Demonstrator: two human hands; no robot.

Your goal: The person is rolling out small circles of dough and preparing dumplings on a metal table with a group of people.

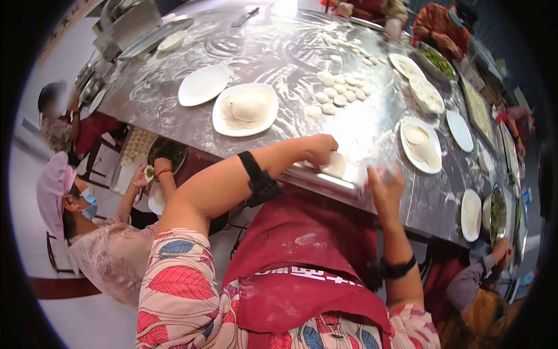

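At the table's near edge, my left hand is curled with its fingertips on the edge of a flat, pale dough wrapper. My right hand is just to the right of the wrapper, fingers bent round something pale and blurred by motion. Beyond the wrapper lie several small flattened dough pieces in a loose cluster. To the left, a white plate carries a stack of rolled wrappers. Another white plate, on the right, also bears wrappers.
The steel table is dusted with flour. A bare white plate stands at left. Nearby on the left, a person in a pink cap holds a filled wrapper beside a tray of dumplings. Bowls of green filling stand far right, with people around.
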